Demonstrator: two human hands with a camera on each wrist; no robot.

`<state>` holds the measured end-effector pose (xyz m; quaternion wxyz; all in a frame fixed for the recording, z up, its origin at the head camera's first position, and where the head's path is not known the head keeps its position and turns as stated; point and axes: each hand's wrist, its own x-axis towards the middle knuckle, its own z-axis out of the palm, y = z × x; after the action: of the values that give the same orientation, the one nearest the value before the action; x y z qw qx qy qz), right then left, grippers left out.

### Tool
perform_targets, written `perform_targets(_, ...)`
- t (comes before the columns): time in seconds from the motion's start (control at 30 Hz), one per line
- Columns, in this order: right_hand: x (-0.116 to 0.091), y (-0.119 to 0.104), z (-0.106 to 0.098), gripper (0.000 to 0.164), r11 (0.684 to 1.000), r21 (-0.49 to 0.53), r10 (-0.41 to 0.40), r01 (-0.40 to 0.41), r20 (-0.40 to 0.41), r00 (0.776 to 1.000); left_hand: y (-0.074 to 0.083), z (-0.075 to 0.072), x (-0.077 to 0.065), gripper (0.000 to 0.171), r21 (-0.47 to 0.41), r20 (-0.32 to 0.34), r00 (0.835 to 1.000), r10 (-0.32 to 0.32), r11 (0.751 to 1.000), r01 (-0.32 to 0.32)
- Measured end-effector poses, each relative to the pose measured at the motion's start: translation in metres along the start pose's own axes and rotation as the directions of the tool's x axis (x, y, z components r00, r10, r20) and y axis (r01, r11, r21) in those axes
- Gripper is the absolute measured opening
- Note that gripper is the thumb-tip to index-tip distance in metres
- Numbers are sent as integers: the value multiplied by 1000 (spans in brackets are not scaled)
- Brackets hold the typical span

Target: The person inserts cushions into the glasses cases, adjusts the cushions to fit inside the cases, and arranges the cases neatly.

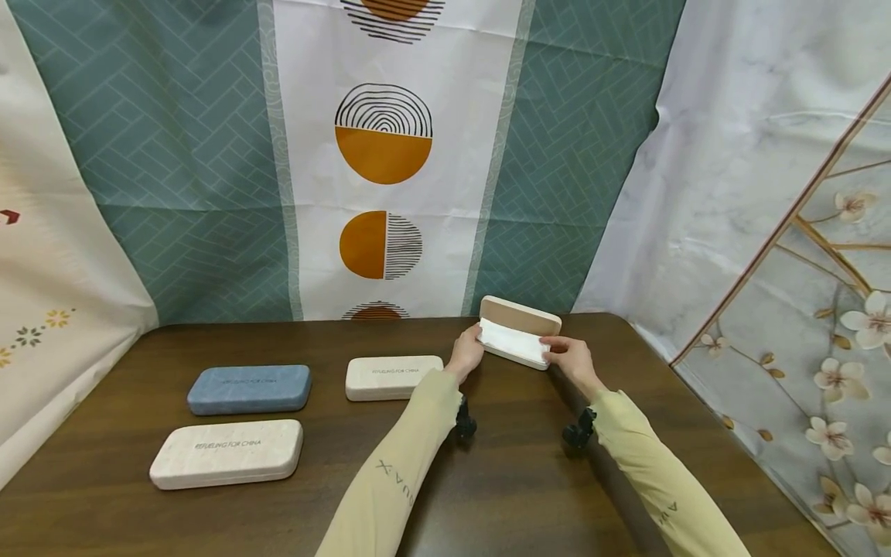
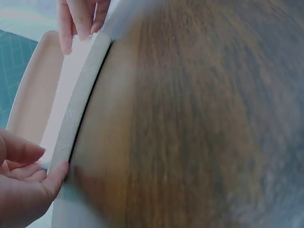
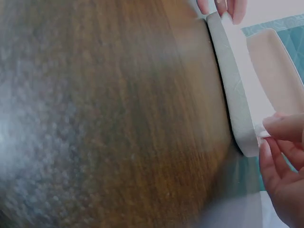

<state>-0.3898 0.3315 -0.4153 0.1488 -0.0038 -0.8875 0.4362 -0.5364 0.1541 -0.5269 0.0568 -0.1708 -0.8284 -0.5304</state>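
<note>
An open glasses case point(image 1: 517, 357) stands near the table's back edge, its tan-lined lid point(image 1: 518, 316) raised at the rear. A white cloth point(image 1: 511, 338) lies stretched along the inside of its base. At the case's left end, my left hand point(image 1: 465, 352) pinches that end of the cloth, one finger touching the front wall point(image 2: 73, 116). My right hand point(image 1: 575, 362) pinches the cloth at the opposite end between thumb point(image 3: 285, 128) and fingers, with a fingertip beside the case's end.
Left of the hands lies a closed cream case point(image 1: 393, 377). Farther left are a blue case point(image 1: 249, 389) and another cream case point(image 1: 227, 454), both closed. A patterned curtain point(image 1: 390, 201) hangs behind the brown wooden table point(image 1: 515, 487), with a floral cloth point(image 1: 828, 371) along the right.
</note>
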Motion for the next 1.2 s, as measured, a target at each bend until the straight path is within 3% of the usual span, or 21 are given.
perform_targets(0.13, -1, -1, 2, 23, 999, -33, 4, -3, 36, 999, -26, 13, 20, 59, 26, -12, 1000, -18, 999, 18)
perform_targets(0.17, -1, -1, 2, 22, 999, -36, 9, -8, 38, 999, -38, 17, 26, 59, 19, -19, 1000, 10, 1000, -9)
perform_targets(0.27, -3, -1, 4, 21, 999, -49, 13, -11, 24, 1000, -44, 17, 29, 46, 34, -41, 999, -8, 999, 9)
perform_targets(0.37, -5, -2, 8, 22, 998, -55, 35, -37, -43, 998, -28, 5, 19, 33, 23, -46, 997, -62, 998, 63)
perform_targets(0.5, -8, -6, 14, 28, 991, -63, 107, -115, -122, 987, 1, -14, -4, 33, 1, -36, 994, -103, 995, 103)
perform_targets(0.6, -10, -9, 17, 31, 984, -52, 165, -173, -129, 978, 12, -17, -14, 35, 36, -81, 993, -87, 995, 91)
perform_targets(0.63, -10, -9, 17, 32, 982, -44, 176, -183, -122, 977, 15, -17, -17, 31, 33, -69, 992, -102, 994, 105)
perform_targets(0.67, -10, -9, 17, 33, 982, -36, 182, -187, -115, 977, 16, -15, -18, 29, 38, -78, 990, -115, 992, 118)
perform_targets(0.73, -9, -8, 17, 34, 982, -22, 185, -188, -101, 978, 13, -6, -19, 24, 89, -153, 985, -79, 992, 93)
perform_targets(0.87, -7, -3, 14, 38, 983, 17, 183, -182, -62, 981, 17, 2, -27, 20, 100, -216, 974, -70, 991, 94)
perform_targets(0.93, -6, -1, 14, 39, 983, 37, 184, -182, -39, 982, 25, -4, -36, 23, 38, -182, 978, -102, 993, 110)
perform_targets(1.03, -2, 1, 13, 43, 980, 65, 190, -189, -7, 982, 31, -9, -49, 26, -23, -189, 978, -84, 996, 81)
perform_targets(1.07, -1, 1, 12, 43, 979, 68, 190, -190, 3, 982, 34, -12, -51, 28, -39, -164, 980, -113, 993, 108)
perform_targets(1.1, 0, 1, 12, 44, 978, 74, 194, -194, 11, 981, 37, -10, -54, 28, -20, -187, 975, -124, 992, 123)
perform_targets(1.17, 2, 2, 11, 45, 977, 78, 199, -200, 22, 980, 20, 4, -47, 31, 28, -248, 964, -97, 994, 107)
perform_targets(1.2, 2, 2, 11, 45, 975, 85, 202, -203, 28, 979, 10, 10, -41, 31, 31, -234, 963, -134, 989, 145)
